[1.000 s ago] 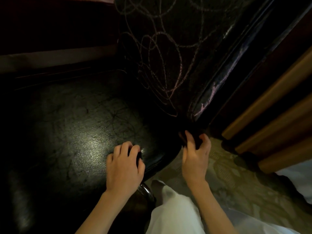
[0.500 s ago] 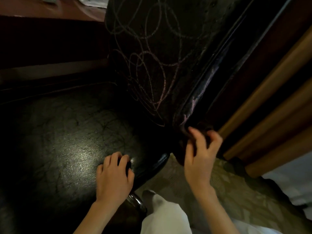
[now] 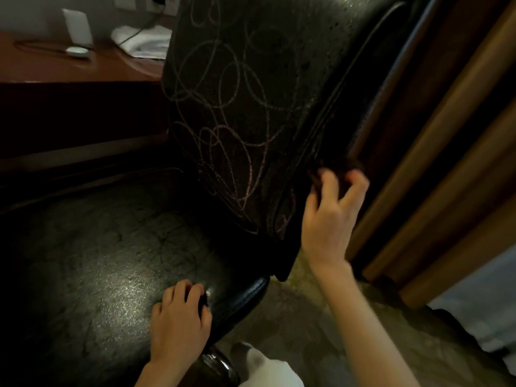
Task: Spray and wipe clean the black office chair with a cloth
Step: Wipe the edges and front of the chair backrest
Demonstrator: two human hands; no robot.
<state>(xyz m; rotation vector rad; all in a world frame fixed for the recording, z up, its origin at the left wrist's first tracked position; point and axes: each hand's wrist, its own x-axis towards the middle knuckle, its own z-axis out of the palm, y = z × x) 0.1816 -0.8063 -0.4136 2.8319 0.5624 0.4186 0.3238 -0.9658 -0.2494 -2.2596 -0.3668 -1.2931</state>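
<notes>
Right hand (image 3: 329, 216) up at the right edge of the backrest (image 3: 251, 107), fingers curled and blurred with motion, pinching something dark at the edge; cloth or chair trim, cannot tell which. Left hand (image 3: 178, 322) low on the front right corner of the seat (image 3: 92, 275), palm down, fingers bent over a small dark object pressed to the leather; what it is, too dark to say. Between the two hands, the black office chair (image 3: 245, 297): seat spreading left and forward of the left hand, backrest rising up and away from the right hand, long axis running from lower centre toward the upper right. Pale looping scribbles (image 3: 223, 141) across the whole face of the backrest, thickest just left of the right hand, none wiped away by the look of it. Right hand plainly the nearer to the marks, touching the edge that borders them; left hand well apart, probably bracing the chair. Next stroke likely leftward and upward from the right hand, along the backrest face. No spray bottle in view. Beyond the chair, a brown counter (image 3: 55, 68) at upper left carrying a white folded cloth (image 3: 145, 43), a small pale object and a cable; wooden panelling (image 3: 446, 163) to the right; patterned carpet (image 3: 321, 331) below.
</notes>
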